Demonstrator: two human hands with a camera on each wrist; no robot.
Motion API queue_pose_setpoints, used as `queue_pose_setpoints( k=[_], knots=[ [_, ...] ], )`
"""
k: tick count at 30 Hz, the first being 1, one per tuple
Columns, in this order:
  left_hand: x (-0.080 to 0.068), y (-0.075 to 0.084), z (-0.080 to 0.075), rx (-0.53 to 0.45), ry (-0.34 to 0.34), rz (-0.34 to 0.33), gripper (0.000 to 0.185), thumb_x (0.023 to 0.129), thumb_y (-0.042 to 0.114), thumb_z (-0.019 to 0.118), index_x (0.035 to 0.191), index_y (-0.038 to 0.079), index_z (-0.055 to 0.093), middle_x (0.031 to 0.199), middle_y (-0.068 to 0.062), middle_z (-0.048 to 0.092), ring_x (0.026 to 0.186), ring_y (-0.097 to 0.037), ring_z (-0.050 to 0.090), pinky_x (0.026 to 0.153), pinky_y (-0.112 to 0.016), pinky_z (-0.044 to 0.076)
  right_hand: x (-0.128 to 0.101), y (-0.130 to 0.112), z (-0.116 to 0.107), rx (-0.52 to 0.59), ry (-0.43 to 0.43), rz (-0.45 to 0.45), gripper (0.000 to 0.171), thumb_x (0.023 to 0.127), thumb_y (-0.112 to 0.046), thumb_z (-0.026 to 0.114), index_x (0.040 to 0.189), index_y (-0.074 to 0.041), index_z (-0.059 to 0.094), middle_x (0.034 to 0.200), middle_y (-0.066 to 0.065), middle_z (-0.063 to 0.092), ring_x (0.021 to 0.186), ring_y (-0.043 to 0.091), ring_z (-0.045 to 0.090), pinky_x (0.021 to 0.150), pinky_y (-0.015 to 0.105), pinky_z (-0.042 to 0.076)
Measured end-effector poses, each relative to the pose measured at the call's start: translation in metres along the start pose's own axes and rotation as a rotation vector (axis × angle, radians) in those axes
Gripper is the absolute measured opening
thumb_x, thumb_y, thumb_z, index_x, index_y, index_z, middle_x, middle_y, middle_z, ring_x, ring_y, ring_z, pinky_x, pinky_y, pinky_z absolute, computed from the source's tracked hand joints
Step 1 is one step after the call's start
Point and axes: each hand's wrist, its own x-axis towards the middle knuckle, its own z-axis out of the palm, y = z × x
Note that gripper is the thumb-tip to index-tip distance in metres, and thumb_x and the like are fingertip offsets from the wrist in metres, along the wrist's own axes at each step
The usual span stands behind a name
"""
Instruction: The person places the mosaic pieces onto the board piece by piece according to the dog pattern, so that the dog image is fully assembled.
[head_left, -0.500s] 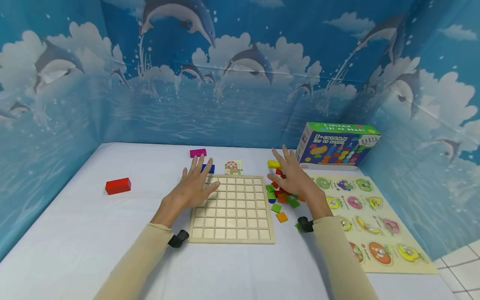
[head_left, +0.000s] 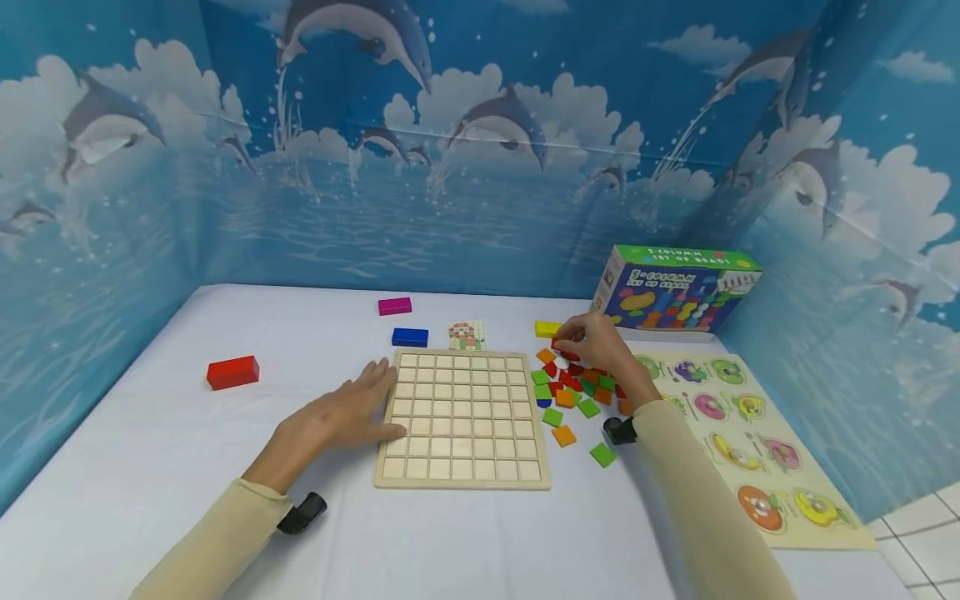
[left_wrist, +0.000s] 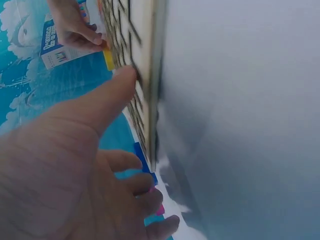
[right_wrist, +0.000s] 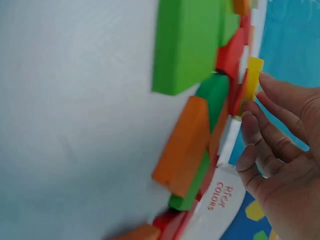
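A wooden grid board [head_left: 465,417] with bare square cells lies flat on the white table. My left hand [head_left: 337,421] rests flat on the table against the board's left edge, fingers straight, thumb on the rim. The left wrist view shows that thumb [left_wrist: 112,95] touching the board [left_wrist: 142,55]. Right of the board lies a pile of coloured square tiles [head_left: 573,387]. My right hand [head_left: 596,343] hovers over the pile's far end, its bent fingertips at a red tile beside a yellow block [head_left: 547,328]. In the right wrist view the fingers [right_wrist: 270,145] hold nothing, close to the yellow block [right_wrist: 254,80].
A red block [head_left: 233,372], a blue block [head_left: 409,337] and a magenta block [head_left: 394,306] lie left and behind the board, with a pattern card [head_left: 467,335]. A toy box [head_left: 675,292] and a peg puzzle [head_left: 742,442] fill the right side. Dolphin-print walls enclose the table.
Both hands have come down from above the board. The left hand drew back and settled at the board's left edge. The right hand lowered its fingers onto the tile pile.
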Motion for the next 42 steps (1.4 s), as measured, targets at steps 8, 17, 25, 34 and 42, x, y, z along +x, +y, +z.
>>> queue_pose_setpoints(
  k=[8, 17, 25, 34, 42],
  knots=[
    [-0.002, -0.010, 0.005, -0.041, -0.033, 0.083, 0.101, 0.103, 0.045, 0.072, 0.171, -0.002, 0.013, 0.181, -0.019, 0.004, 0.167, -0.039, 0.001, 0.134, -0.062, 0.004, 0.005, 0.002, 0.006, 0.020, 0.013, 0.063, 0.023, 0.098, -0.012, 0.082, 0.111, 0.006, 0.081, 0.104, 0.019, 0.079, 0.093, 0.031, 0.068, 0.082, 0.037, 0.059],
    [-0.006, -0.013, 0.002, -0.044, -0.050, 0.080, 0.103, 0.102, 0.046, 0.073, 0.171, -0.002, 0.014, 0.181, -0.019, 0.004, 0.167, -0.039, 0.002, 0.133, -0.063, 0.005, 0.013, -0.006, 0.008, 0.020, 0.000, 0.192, 0.023, 0.098, -0.012, 0.081, 0.113, 0.005, 0.080, 0.105, 0.019, 0.076, 0.096, 0.030, 0.067, 0.086, 0.038, 0.060],
    [-0.007, -0.006, -0.001, -0.040, -0.073, 0.054, 0.104, 0.101, 0.045, 0.076, 0.170, -0.004, 0.016, 0.180, -0.022, 0.005, 0.167, -0.041, 0.003, 0.133, -0.064, 0.008, 0.009, -0.010, 0.007, 0.052, -0.016, 0.238, 0.020, 0.097, -0.014, 0.083, 0.101, 0.003, 0.075, 0.097, 0.015, 0.071, 0.088, 0.027, 0.062, 0.076, 0.031, 0.054],
    [-0.002, 0.003, -0.008, 0.002, -0.101, 0.015, 0.103, 0.100, 0.042, 0.077, 0.170, -0.005, 0.017, 0.180, -0.023, 0.006, 0.167, -0.040, 0.005, 0.133, -0.064, 0.011, 0.005, -0.020, 0.004, 0.209, -0.050, 0.109, 0.021, 0.099, -0.015, 0.080, 0.096, 0.001, 0.067, 0.087, 0.015, 0.075, 0.081, 0.030, 0.066, 0.065, 0.030, 0.050],
    [0.001, 0.003, -0.007, -0.013, -0.101, 0.019, 0.104, 0.100, 0.042, 0.078, 0.169, -0.006, 0.016, 0.179, -0.024, 0.006, 0.167, -0.041, 0.004, 0.132, -0.065, 0.009, 0.009, -0.042, 0.023, 0.546, -0.219, 0.028, 0.033, 0.105, -0.004, 0.070, 0.134, 0.010, 0.066, 0.099, 0.023, 0.080, 0.075, 0.032, 0.071, 0.067, 0.032, 0.059]
  ],
)
